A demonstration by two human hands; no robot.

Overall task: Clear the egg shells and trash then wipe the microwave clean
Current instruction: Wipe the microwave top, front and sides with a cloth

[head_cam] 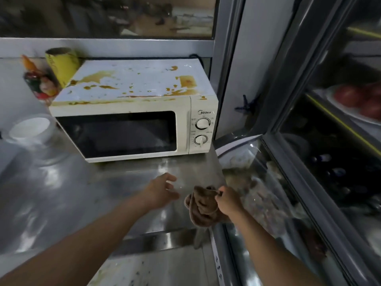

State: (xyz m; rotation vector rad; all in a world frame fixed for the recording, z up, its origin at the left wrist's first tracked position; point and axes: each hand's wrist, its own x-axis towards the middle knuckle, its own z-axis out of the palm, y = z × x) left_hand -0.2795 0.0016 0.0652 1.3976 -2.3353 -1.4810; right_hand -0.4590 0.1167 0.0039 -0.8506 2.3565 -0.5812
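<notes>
1. While the right hand keeps a closed grip on a bunched brown cloth at 5 o'clock, the left hand hovers beside it, grip wide, fingers spread.
2. Microwave at 12 o'clock on the steel surface, door closed, top smeared with orange-brown stains.
3. Yellow cup at 10 o'clock.

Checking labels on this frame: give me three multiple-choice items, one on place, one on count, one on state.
1. Where is the yellow cup?
A. left of the microwave's top
B. inside the microwave
C. in the right hand

2. How many dials does the microwave have?
A. one
B. two
C. four

3. What is the right hand doing?
A. resting flat
B. gripping a brown cloth
C. turning a dial

Answers:
1 A, it stands by the stained top's back left corner.
2 B, two sit stacked on the right panel.
3 B, fingers pinch the brown cloth while the left hand hovers open.
</notes>
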